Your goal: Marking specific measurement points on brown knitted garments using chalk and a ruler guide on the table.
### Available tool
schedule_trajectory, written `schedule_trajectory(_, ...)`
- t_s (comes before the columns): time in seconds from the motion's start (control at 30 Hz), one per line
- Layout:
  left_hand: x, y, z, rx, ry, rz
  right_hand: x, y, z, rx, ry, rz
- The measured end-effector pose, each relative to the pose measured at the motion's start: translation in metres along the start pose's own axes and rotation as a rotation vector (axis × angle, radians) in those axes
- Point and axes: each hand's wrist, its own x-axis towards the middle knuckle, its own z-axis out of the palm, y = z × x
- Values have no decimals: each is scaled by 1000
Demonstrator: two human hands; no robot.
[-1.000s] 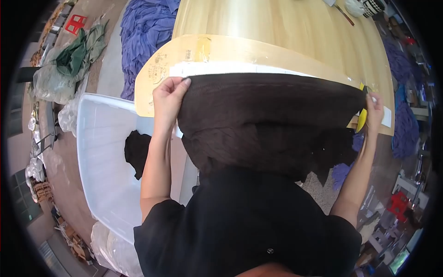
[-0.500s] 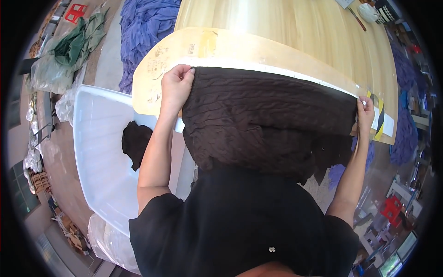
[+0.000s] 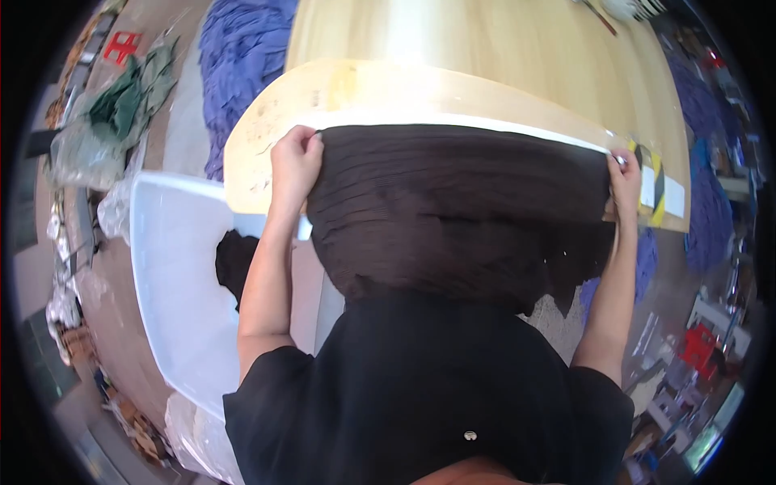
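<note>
Brown fabric: a dark brown ribbed knit piece lies spread over the near edge of the pale wooden counter, its top hem along a white strip across the middle of the frame, its lower part hanging off toward the person.
Left grip: the left hand is closed on the upper left corner of the fabric, fingers curled over the hem.
Right grip: the right hand pinches the upper right corner at the right of the frame; the fingertips look closed on the cloth, though they are small and bent by the lens.
Handling: judged soft, limp and light; it sags and wrinkles between the two hands and would slip off the smooth board if let go. The corners and hem seem the best places to hold, pulled taut to keep it flat.
Surroundings: a white plastic tub at the lower left with another dark piece in it; purple fabric at the upper left; yellow-black tape beside the right hand.
Hidden: the lower edge of the fabric vanishes behind the person's black shirt; its full shape cannot be told.
</note>
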Motion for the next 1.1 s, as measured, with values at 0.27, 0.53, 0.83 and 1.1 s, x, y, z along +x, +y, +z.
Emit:
schedule_trajectory(0.27,-7,-22,-7,278,11,185,-11,-28,8,5,-26,15)
schedule_trajectory(0.53,-45,181,64,-124,-156,555,-27,-35,-16,-170,-21,62)
schedule_trajectory(0.83,-101,255,252,266,-425,1064,-32,-33,-7,-175,87,87)
schedule_trajectory(1.1,-107,255,266,348,-381,1113,-29,-18,-12,115,128,47)
